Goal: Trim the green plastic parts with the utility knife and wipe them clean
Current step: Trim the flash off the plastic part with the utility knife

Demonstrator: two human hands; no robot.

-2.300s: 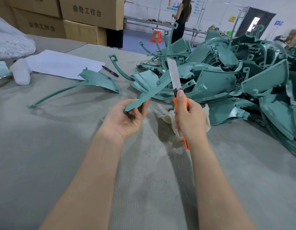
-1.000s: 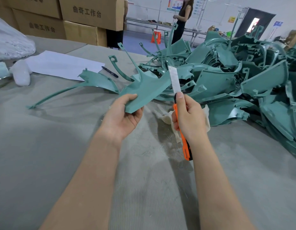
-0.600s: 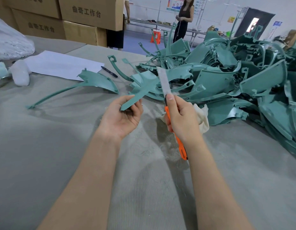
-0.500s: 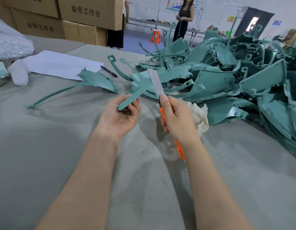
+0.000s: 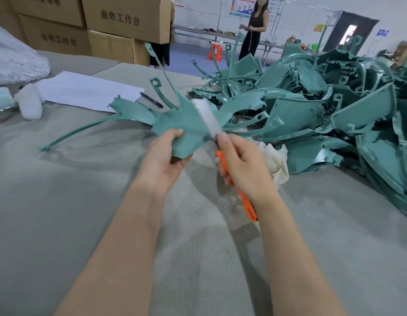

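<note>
The left hand point(image 5: 163, 160) has turned the green part point(image 5: 186, 128) broad face up, fingers gripping its lower edge above the tabletop point(image 5: 61, 201); the right hand point(image 5: 241, 165), closed on the knife point(image 5: 232, 174), lays the blurred blade across it, suggesting trimming continues.

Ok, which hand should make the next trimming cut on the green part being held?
Right. The right hand already grips the utility knife, blade against the green part; the left hand holds that part.
</note>
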